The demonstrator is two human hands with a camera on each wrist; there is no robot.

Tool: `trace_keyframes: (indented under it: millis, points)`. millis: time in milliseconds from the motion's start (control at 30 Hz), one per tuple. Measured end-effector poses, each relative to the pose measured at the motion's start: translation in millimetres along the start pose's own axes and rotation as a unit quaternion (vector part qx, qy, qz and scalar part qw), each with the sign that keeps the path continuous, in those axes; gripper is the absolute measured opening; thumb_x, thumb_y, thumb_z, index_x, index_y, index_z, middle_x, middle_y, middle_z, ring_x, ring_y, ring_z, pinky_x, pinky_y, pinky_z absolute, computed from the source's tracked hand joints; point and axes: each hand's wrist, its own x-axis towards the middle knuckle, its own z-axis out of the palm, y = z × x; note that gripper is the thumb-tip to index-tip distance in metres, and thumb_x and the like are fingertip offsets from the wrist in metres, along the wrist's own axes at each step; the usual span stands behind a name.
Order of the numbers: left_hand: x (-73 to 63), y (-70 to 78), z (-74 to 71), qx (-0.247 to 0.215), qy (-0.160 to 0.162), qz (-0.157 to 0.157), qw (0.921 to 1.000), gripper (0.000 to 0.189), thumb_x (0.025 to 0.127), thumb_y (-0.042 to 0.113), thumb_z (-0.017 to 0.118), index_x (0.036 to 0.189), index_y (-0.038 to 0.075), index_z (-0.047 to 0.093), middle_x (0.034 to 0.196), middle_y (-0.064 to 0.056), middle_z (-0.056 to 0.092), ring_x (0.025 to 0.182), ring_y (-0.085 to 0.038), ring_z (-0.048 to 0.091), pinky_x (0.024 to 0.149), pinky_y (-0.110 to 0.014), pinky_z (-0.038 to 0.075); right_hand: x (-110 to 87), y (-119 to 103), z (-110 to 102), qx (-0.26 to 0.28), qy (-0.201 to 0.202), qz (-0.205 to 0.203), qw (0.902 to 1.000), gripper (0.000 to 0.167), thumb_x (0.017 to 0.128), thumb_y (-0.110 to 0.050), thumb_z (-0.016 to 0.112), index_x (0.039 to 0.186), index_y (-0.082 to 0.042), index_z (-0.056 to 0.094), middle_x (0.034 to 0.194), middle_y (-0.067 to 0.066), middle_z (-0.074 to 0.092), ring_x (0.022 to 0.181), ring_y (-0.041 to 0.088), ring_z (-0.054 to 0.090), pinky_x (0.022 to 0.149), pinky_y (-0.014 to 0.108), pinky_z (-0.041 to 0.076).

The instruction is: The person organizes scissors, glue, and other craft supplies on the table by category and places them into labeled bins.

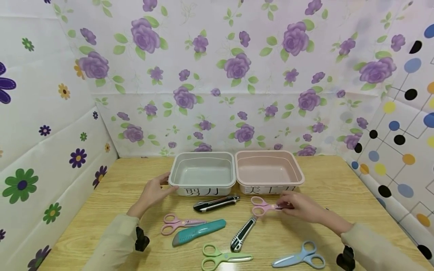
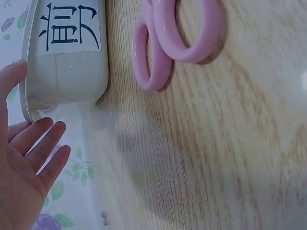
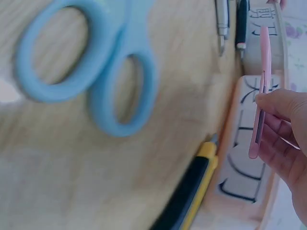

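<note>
- Scissors of pink plastic, round-looped, are held before the oblong pale-pink plastic box; right hand pinches the blade end, thumb against fingers, though exact contact is hard to tell;
- likely light, stiff, smooth; loops should offer the safest hold;
- left hand, fingers spread, touches the oblong pale-grey plastic box.

The purple-rose backdrop is filling the back, the flower-print cloth is lining the left, the dotted cloth is lining the right, and the wood-grain table is stretching between!
</note>
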Motion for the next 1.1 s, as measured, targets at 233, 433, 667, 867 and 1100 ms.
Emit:
trace_keyframes:
  millis: [233, 433, 667, 867, 1100]
  points:
    - [0.3, 1.9, 0.0, 0.001, -0.001, -0.004, 1.0, 0.072, 0.079, 0.037, 0.069, 0.133, -0.004, 0.042, 0.115, -0.02, 0.06, 0.1, -0.033, 0.059, 0.08, -0.047, 0.048, 22.0, -6.2, -11.2, -0.005, 0.02, -0.043, 0.9989, 0.018, 0.077, -0.005, 0.07, 0.092, -0.014, 0.068, 0.085, -0.008, 0.056, 0.068, 0.0, 0.049, 0.057, 0.019, 0.044]
    - [0.1, 2.3, 0.5, 0.003, -0.001, -0.01, 0.9999, 0.073, 0.079, 0.038, 0.069, 0.133, -0.003, 0.042, 0.115, -0.02, 0.06, 0.101, -0.032, 0.059, 0.081, -0.046, 0.048, 42.4, -11.9, -22.6, 0.015, 0.014, -0.062, 0.9978, 0.018, 0.079, -0.002, 0.067, 0.095, -0.01, 0.068, 0.087, -0.004, 0.056, 0.071, 0.003, 0.05, 0.059, 0.02, 0.045]
    - [0.0, 0.7, 0.9, 0.012, 0.001, -0.011, 0.9999, 0.071, 0.079, 0.038, 0.069, 0.131, -0.004, 0.044, 0.113, -0.019, 0.061, 0.099, -0.031, 0.06, 0.08, -0.046, 0.047, 66.5, -17.4, -28.9, 0.036, 0.031, -0.078, 0.9959, 0.017, 0.078, 0.004, 0.065, 0.092, -0.005, 0.068, 0.084, 0.0, 0.057, 0.071, 0.005, 0.05, 0.06, 0.02, 0.046]
    - [-0.7, 2.6, 0.1, 0.012, 0.001, -0.014, 0.9998, 0.072, 0.079, 0.037, 0.069, 0.132, -0.004, 0.043, 0.113, -0.019, 0.061, 0.1, -0.031, 0.06, 0.081, -0.047, 0.047, 86.2, -22.6, -33.8, 0.009, 0.036, -0.068, 0.997, 0.015, 0.08, -0.001, 0.065, 0.093, -0.007, 0.069, 0.084, -0.001, 0.059, 0.071, 0.005, 0.053, 0.062, 0.021, 0.048]
    - [-0.5, 3.4, 0.1, 0.005, -0.001, -0.014, 0.9999, 0.071, 0.08, 0.036, 0.069, 0.132, -0.004, 0.043, 0.113, -0.019, 0.061, 0.1, -0.031, 0.06, 0.081, -0.047, 0.047, 107.7, -29.1, -36.2, -0.002, 0.014, -0.053, 0.9985, 0.013, 0.083, -0.003, 0.063, 0.094, -0.007, 0.069, 0.087, 0.001, 0.059, 0.073, 0.006, 0.056, 0.064, 0.021, 0.048]
